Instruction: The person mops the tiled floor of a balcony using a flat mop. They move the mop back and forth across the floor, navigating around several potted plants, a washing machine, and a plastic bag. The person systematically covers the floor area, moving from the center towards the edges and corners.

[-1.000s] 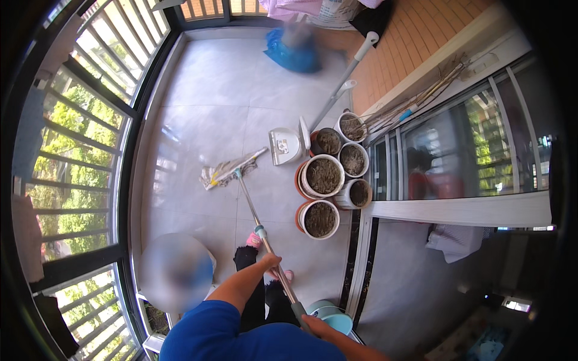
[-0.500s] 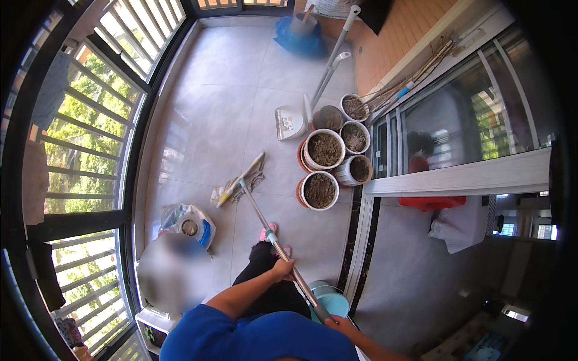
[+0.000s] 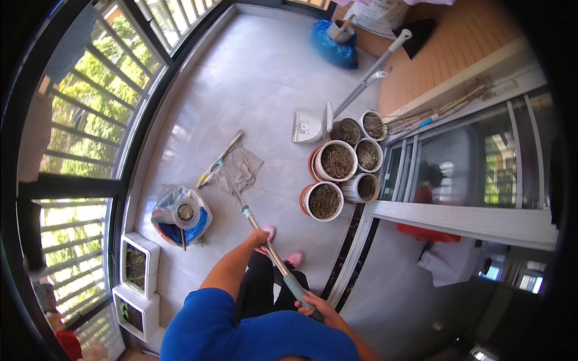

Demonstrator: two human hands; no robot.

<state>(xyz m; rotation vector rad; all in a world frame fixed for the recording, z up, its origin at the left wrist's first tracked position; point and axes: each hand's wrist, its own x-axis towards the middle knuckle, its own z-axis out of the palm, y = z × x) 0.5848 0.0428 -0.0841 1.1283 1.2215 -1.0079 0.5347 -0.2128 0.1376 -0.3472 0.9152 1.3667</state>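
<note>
A long-handled flat mop (image 3: 236,191) slants from my body out across the grey tiled floor. My left hand (image 3: 259,239) is closed around the middle of its metal pole. Lower down, my right hand (image 3: 313,305) wraps the grey grip at the pole's near end. The narrow mop head (image 3: 224,153) lies on the floor ahead and to the left, and a crumpled grey cloth (image 3: 242,170) spreads out from its right side. Close to the head's near end sits a plastic bag (image 3: 203,224) with a round tub (image 3: 185,211) on it.
Several soil-filled pots (image 3: 325,201) cluster at right by the sliding door (image 3: 469,225). A white dustpan (image 3: 307,126) lies beside them. A blue bag (image 3: 338,53) stands at the far end. White planters (image 3: 150,265) line the left window wall. My feet in pink shoes (image 3: 295,259) are near the pole.
The mop head has moved left, nearer the plastic bag, and its cloth now fans out to the right. The view has shifted, and the light-blue bucket near my legs is out of sight.
</note>
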